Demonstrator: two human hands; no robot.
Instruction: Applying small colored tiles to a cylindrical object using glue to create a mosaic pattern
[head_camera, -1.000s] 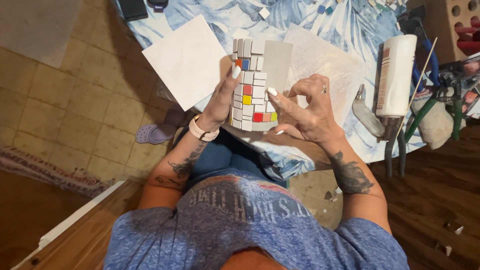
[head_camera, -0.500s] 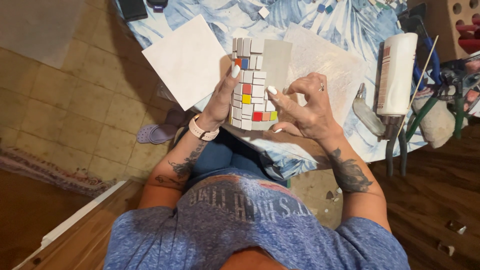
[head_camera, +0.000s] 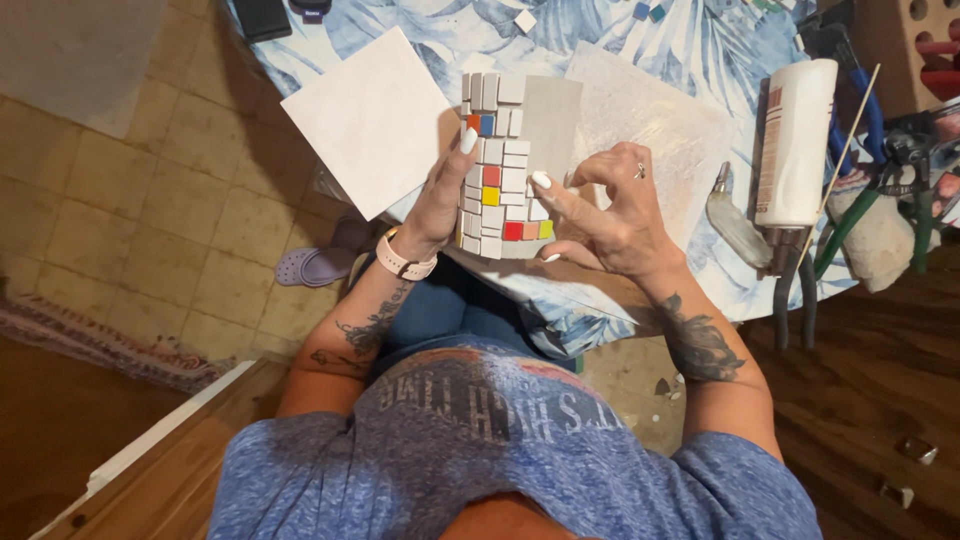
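Observation:
My left hand (head_camera: 440, 200) grips the left side of a grey upright container (head_camera: 520, 150) that is partly covered with small mosaic tiles, mostly white with some red, yellow, blue and orange ones. My right hand (head_camera: 605, 215) rests against its right side, the index fingertip pressing on a white tile near the middle. The container stands at the near edge of a table with a blue leaf-patterned cloth (head_camera: 420, 25). A pale watch band sits on my left wrist.
A white square tile (head_camera: 370, 120) lies left of the container, a pale sheet (head_camera: 655, 120) to its right. Farther right are a white glue bottle (head_camera: 795, 140), a small clear bottle (head_camera: 735, 225), tile nippers (head_camera: 795, 290) and a thin stick (head_camera: 845, 150). A purple clog (head_camera: 315, 265) sits on the floor.

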